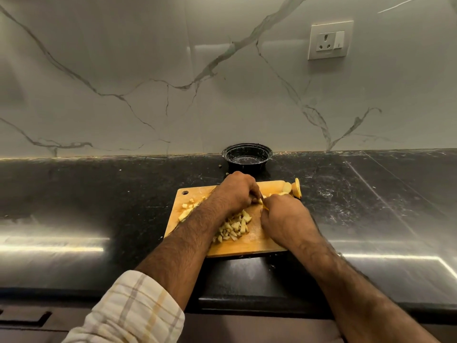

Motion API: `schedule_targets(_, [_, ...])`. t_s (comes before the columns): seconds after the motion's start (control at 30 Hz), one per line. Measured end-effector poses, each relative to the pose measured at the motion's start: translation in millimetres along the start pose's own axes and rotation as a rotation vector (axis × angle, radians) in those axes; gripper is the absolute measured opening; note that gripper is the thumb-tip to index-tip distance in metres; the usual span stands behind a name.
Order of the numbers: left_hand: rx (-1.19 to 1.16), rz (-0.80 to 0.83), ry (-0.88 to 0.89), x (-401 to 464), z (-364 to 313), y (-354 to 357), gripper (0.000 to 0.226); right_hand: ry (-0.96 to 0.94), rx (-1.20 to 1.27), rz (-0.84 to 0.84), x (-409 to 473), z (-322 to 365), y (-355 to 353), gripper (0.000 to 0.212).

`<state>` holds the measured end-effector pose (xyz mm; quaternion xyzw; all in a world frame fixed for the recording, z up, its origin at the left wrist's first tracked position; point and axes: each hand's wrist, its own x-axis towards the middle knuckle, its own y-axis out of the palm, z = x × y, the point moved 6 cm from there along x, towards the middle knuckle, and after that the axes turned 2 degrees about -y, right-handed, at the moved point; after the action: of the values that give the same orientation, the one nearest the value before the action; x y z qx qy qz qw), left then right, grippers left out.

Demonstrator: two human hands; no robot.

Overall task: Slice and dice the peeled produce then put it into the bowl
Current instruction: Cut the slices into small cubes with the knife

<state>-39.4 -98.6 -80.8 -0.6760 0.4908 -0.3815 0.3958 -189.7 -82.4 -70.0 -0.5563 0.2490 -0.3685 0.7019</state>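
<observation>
A wooden cutting board (249, 246) lies on the black counter. A heap of pale yellow diced produce (233, 227) sits at its middle, with a few more pieces (187, 209) toward the left edge. Several slices (294, 188) lean at the board's far right corner. My left hand (236, 191) is curled over produce near the board's far side. My right hand (286, 217) grips a knife handle (265, 206); the blade is hidden between the hands. A black bowl (247, 157) stands behind the board against the wall.
The black stone counter (99, 194) stretches to both sides, with small scraps near the bowl. A marble-patterned wall rises behind, with a power socket (330, 40) at the upper right. The counter's front edge runs below my forearms.
</observation>
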Motion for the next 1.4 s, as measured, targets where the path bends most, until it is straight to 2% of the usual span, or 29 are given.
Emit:
schedule_targets(0.27, [0.019,-0.005,-0.032,0,-3,0,0.014,0.015,-0.004,0.065,-22,-4,-3,0.015])
schedule_targets(0.47, [0.021,-0.011,-0.036,-5,-5,-5,0.015,-0.003,-0.003,0.104,-53,-10,-15,0.027])
schedule_targets(0.63, [-0.021,-0.026,-0.031,-8,3,-7,0.015,-0.002,0.023,-0.02,-41,-12,-22,0.031])
schedule_targets(0.77, [-0.022,-0.014,-0.02,-5,3,-5,0.015,-0.024,0.011,-0.038,-25,-6,-8,0.033])
schedule_targets(1.03, [0.039,0.017,-0.007,-3,0,-2,0.015,-0.017,0.001,0.008,-1,-3,2,0.031])
schedule_targets(1.17, [0.114,0.01,0.015,-3,-7,-2,0.016,-0.033,0.013,0.049,-10,-5,1,0.021])
schedule_targets(1.27, [0.107,0.0,0.009,-4,-7,-4,0.016,-0.04,0.024,0.091,-27,-12,0,0.025])
schedule_targets(1.4, [0.093,-0.02,-0.001,-7,-7,-5,0.015,-0.062,0.108,-0.032,-37,-28,-18,0.035])
